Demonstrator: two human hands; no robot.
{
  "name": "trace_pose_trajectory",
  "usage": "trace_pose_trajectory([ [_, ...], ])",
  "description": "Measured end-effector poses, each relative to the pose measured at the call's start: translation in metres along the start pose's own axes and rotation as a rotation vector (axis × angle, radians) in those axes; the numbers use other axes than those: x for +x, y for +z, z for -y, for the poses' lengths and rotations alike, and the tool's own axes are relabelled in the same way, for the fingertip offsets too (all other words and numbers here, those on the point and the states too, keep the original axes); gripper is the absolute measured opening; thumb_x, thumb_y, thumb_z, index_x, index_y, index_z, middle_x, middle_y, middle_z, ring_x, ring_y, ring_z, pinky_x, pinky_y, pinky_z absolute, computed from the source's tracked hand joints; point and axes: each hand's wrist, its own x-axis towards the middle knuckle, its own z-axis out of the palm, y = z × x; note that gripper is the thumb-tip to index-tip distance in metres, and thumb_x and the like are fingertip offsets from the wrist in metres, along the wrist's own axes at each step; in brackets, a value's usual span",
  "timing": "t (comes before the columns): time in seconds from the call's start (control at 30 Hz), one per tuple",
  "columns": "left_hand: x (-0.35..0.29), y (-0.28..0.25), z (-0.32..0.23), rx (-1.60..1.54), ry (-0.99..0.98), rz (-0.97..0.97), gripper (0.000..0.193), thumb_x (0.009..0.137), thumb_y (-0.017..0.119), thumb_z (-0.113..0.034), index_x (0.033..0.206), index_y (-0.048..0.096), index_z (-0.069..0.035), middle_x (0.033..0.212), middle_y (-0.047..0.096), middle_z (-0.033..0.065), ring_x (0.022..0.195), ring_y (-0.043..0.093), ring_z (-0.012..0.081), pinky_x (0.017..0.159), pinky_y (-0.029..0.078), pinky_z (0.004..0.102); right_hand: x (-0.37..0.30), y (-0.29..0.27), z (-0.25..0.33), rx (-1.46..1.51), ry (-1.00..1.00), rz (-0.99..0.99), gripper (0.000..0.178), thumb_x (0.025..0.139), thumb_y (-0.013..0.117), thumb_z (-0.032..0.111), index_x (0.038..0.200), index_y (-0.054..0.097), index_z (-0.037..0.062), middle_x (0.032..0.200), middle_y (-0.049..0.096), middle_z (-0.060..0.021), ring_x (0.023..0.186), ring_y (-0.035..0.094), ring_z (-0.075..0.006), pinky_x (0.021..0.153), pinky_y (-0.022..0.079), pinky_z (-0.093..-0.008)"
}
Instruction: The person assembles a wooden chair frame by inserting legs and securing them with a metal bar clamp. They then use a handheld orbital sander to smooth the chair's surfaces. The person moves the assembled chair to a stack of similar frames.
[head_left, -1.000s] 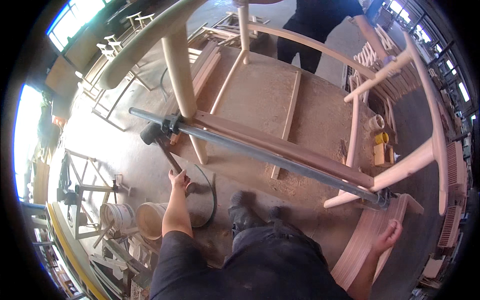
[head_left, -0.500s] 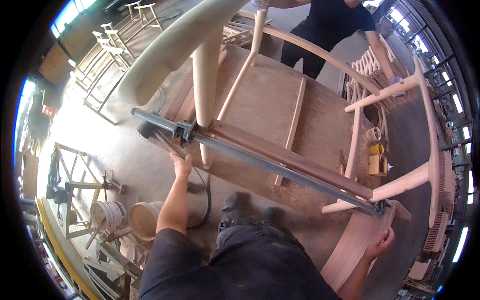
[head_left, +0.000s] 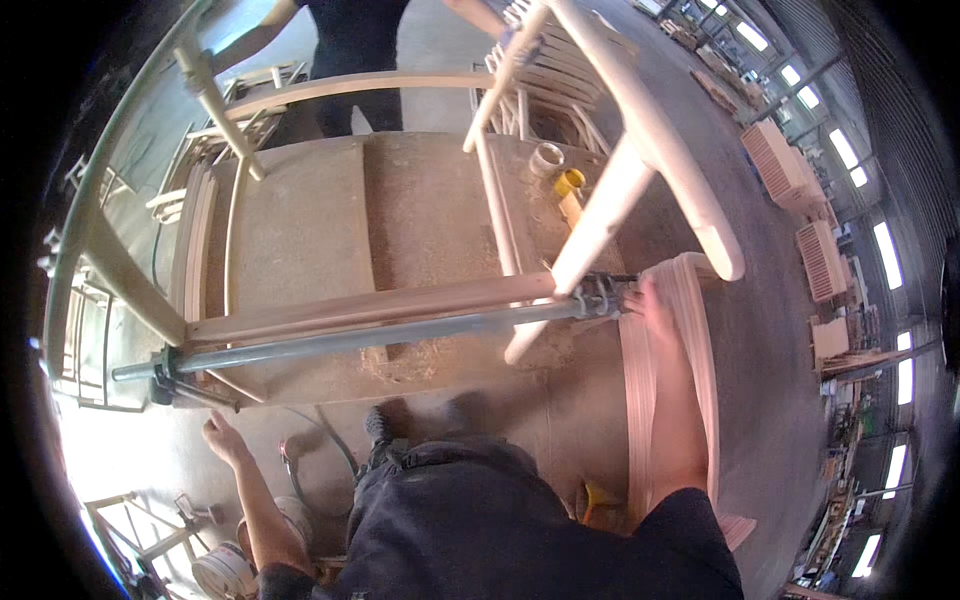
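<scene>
Buckets stand on the near side of the clamp, off its left end, close by the person's left forearm. The left hand hangs just short of the clamp's left handle, fingers loosely curled; from where I stand I can't tell whether it has hold of anything. The right hand is up at the clamp's right end, its fingers bent round toward the screw, but blurred, so I can't say how tightly they close. Under that forearm, near the clamp's right end, hangs a striped pinkish piece. The clamp itself runs along the near side of the chair, just beside a brown rail that spans two pale legs. Beyond the clamp stretches a dusty platform, with a white tub and a yellow cup toward its right. Across from the clamp, a co-worker in dark clothes has both arms out to the chair. Farther off, beyond the clamp's right end, are slatted stacks.
</scene>
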Motion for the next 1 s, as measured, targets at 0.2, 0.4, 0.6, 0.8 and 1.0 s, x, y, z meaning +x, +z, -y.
trace_pose_trajectory([
  [0.2,-0.120,-0.024,-0.181,-0.906,0.460,0.208,0.017,0.104,0.053,-0.013,0.116,0.057,-0.002,0.109,0.061,0.0044,0.090,0.055,0.0149,0.080,0.048,0.0288,0.015,0.007,0.030,0.117,0.312,0.237,0.066,0.101,0.041,0.065,0.090,0.065,0.0036,0.080,0.073,-0.0092,0.072,0.070,-0.0180,0.063,0.054,-0.0294],
  [0.4,-0.289,-0.018,-0.433,-0.023,1.300,0.593,0.069,0.077,0.082,-0.024,0.135,0.053,0.000,0.134,0.057,0.0231,0.125,0.055,0.0357,0.104,0.045,0.0500,0.013,0.009,0.007,0.644,0.563,0.453,0.080,0.099,0.035,0.071,0.097,0.067,-0.0023,0.085,0.072,-0.0147,0.062,0.067,-0.0179,0.056,0.053,-0.0319],
  [0.6,-0.338,0.061,-0.451,0.513,1.290,0.646,0.047,0.081,0.072,-0.030,0.118,0.056,-0.005,0.106,0.060,0.0156,0.105,0.060,0.0297,0.095,0.049,0.0444,0.020,0.048,0.002,1.512,0.626,0.497,0.056,0.098,0.056,0.052,0.113,0.062,-0.0011,0.103,0.069,-0.0157,0.083,0.066,-0.0259,0.067,0.057,-0.0381],
  [0.8,-0.338,0.050,-0.463,0.229,1.313,0.662,0.041,0.070,0.073,-0.022,0.105,0.059,-0.005,0.102,0.062,0.0132,0.104,0.061,0.0318,0.092,0.048,0.0444,0.084,0.057,-0.080,1.968,0.369,0.844,0.031,0.101,0.047,0.021,0.118,0.061,-0.0009,0.118,0.065,-0.0186,0.114,0.061,-0.0321,0.096,0.047,-0.0558],
  [1.0,-0.340,0.054,-0.453,0.192,1.283,0.625,0.045,0.064,0.073,-0.022,0.103,0.060,-0.006,0.100,0.062,0.0123,0.100,0.063,0.0307,0.086,0.049,0.0419,0.088,0.066,-0.048,2.010,0.336,0.495,0.006,0.096,0.048,0.003,0.090,0.048,0.0036,0.073,0.053,-0.0077,0.065,0.059,-0.0206,0.064,0.050,-0.0336],
])
